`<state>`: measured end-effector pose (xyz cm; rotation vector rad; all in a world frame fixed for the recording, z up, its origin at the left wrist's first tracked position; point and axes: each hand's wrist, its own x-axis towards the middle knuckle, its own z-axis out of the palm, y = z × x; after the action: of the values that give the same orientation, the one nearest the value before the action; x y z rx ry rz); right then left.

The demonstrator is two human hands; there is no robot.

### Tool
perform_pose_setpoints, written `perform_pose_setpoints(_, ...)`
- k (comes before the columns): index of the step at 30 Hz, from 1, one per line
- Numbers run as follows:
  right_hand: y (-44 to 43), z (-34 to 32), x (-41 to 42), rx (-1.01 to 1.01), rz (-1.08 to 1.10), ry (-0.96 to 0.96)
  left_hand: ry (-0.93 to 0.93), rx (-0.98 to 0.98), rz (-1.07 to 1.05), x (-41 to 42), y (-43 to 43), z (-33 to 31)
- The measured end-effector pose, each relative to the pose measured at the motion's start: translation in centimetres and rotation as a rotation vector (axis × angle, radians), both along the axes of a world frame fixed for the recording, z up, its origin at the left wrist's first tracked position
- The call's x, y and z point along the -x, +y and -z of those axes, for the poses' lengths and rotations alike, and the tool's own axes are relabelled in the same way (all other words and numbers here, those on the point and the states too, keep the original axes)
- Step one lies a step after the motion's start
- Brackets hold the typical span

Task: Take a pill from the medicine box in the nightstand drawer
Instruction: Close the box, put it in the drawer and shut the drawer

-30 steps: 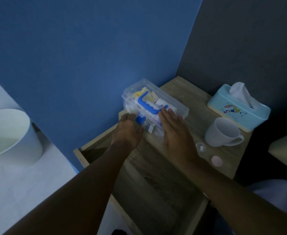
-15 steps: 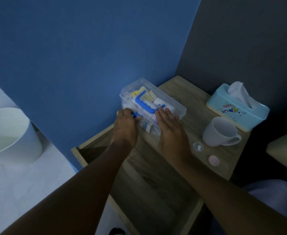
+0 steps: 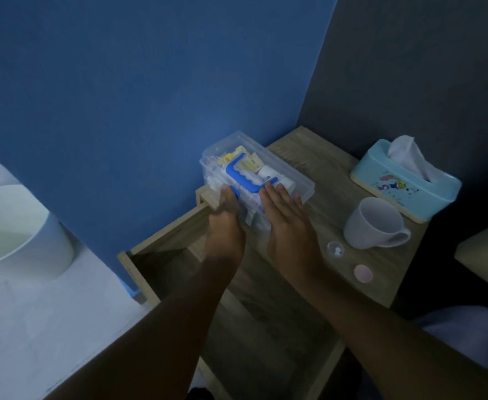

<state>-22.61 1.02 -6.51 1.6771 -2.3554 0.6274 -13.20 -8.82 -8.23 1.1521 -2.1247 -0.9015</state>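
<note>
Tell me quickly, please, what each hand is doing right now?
Left hand: fingers curled on the near left end of the clear medicine box, gripping it.
Right hand: open, lying flat on the box lid, holding nothing.

Nightstand (image 3: 320, 166): medicine box (image 3: 283, 171), mug (image 3: 372, 223), tissue box (image 3: 404, 186).

The near wall of the clear plastic medicine box (image 3: 283, 171) is hidden under both grips. Its packets are too blurred to read. The open wooden drawer (image 3: 265, 327) runs off the bottom edge beneath the forearms.
</note>
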Motion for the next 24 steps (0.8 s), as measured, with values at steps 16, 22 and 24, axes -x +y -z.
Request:
perform_pose_setpoints(16, 0.2, -2.9, 0.8, 0.078, -0.019, -0.231, 0.315, -0.305, 0.334, -2.5, -2.6, 0.3)
perform_pose_setpoints(22, -0.4, -4.7, 3.6, 0.111, 0.350, -0.468, 0.250, -0.278, -0.073, -0.4, -8.5, -2.7)
perform_pose_setpoints(24, -1.0, -4.6, 4.4, 0.027, 0.465, -0.643, 0.269, -0.411, -0.111, 1.3, -10.0, -3.9)
